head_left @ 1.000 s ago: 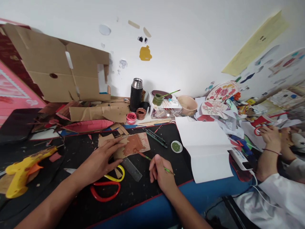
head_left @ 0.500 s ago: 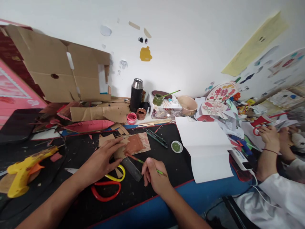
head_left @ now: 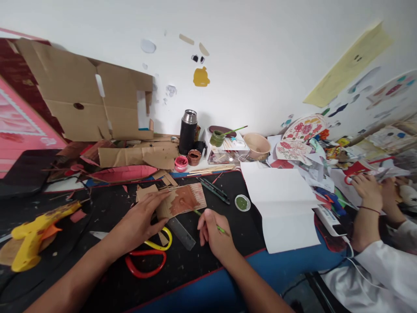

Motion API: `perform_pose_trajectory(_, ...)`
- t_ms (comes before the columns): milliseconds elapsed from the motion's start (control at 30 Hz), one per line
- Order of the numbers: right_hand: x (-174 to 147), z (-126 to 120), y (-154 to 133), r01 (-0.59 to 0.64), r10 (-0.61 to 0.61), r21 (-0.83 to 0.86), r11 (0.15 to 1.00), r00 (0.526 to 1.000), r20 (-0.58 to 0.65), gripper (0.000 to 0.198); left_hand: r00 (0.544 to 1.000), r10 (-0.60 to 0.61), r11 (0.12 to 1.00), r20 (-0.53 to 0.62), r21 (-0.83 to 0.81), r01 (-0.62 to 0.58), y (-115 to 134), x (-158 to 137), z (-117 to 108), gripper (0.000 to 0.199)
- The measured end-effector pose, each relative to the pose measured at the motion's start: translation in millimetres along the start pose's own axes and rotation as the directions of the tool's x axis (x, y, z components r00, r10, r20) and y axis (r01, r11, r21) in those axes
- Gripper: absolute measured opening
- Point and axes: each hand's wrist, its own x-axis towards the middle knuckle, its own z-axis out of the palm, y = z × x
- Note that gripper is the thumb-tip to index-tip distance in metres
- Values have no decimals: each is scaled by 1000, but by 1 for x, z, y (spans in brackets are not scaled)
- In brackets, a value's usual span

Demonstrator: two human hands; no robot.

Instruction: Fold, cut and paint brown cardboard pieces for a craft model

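Observation:
My left hand (head_left: pixel 143 221) lies with fingers stretched over the left end of a cardboard piece (head_left: pixel 167 204), pressing it against the mat. Reddish-brown paint covers much of that piece, and its right end shows bare ridges. In my right hand (head_left: pixel 215 232) is a thin green paintbrush (head_left: pixel 198 212), pinched between thumb and fingers. Its tip touches the painted area near the middle. Just below the cardboard lies a dark, flat ruler-like strip (head_left: pixel 182 234). Scissors (head_left: pixel 146 263) with one red and one yellow handle loop lie partly under my left hand and wrist.
A yellow glue gun (head_left: pixel 42 234) lies at left. Behind stand a black flask (head_left: pixel 188 132), pink (head_left: pixel 181 163) and brown (head_left: pixel 194 157) paint jars. White paper (head_left: pixel 283 208) and a lid with green paint (head_left: pixel 242 203) are to the right. Another person's hands (head_left: pixel 368 191) work at far right.
The brush tip has moved from the cardboard's lower edge up and right into the painted middle. My right hand has shifted slightly right. My left hand stays on the cardboard.

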Motion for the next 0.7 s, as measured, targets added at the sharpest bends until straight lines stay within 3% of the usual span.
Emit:
perform_pose_trajectory(100,1,1,1,25,-24,-27,999,999,46,71,1000,-20,1000,7,9,20,0,0,0,73)
perform_pose_trajectory(433,33,1,0,72,-70,25,997,996,-59,69,1000,-12,1000,-20,7,12,-1,-1,2,72)
perform_pose_trajectory(700,17,-8,1,53,-53,-34,998,998,-17,69,1000,3,1000,-18,9,-3,-2,-2,3,74)
